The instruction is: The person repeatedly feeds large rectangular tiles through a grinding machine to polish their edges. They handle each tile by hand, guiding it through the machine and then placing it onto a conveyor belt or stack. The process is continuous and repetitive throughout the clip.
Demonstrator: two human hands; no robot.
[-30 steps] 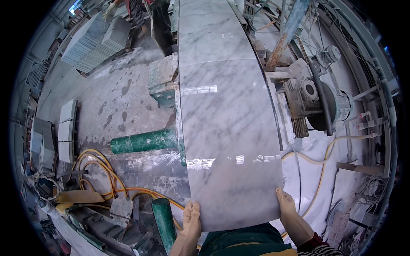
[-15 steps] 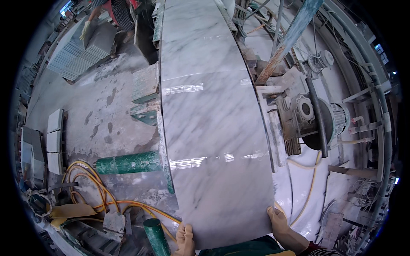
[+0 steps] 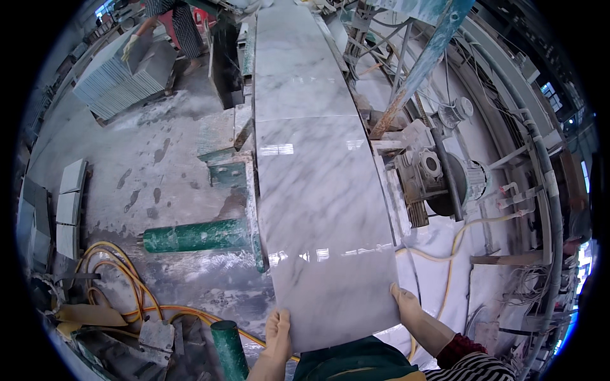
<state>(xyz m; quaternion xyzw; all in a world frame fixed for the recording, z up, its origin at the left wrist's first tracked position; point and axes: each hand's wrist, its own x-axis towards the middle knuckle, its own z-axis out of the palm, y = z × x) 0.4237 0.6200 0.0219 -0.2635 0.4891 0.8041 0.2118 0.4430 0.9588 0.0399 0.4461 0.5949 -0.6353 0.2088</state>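
Note:
A long white slab with grey marbling (image 3: 330,209) lies in front of me, glossy with reflections, its near end close to my body. My left hand (image 3: 277,327) is closed on its left edge near that end, fingers curled. On the opposite edge, my right hand (image 3: 405,303) grips the slab with the thumb on top; its other fingers are mostly hidden. Beyond a thin cross seam, a second marbled slab (image 3: 298,70) continues away from me in line with the first.
Left of the slab are a green roller (image 3: 194,236), an upright green cylinder (image 3: 229,349) and coiled yellow hoses (image 3: 136,279). A motor unit (image 3: 432,171) and a slanted blue post (image 3: 419,70) stand right. Far left, another person (image 3: 180,28) stands beside stacked slabs (image 3: 127,73).
My view has shifted slightly, and both hands and the slab's near end now appear higher in it. More of my right forearm and sleeve shows. Both hands keep hold of the slab.

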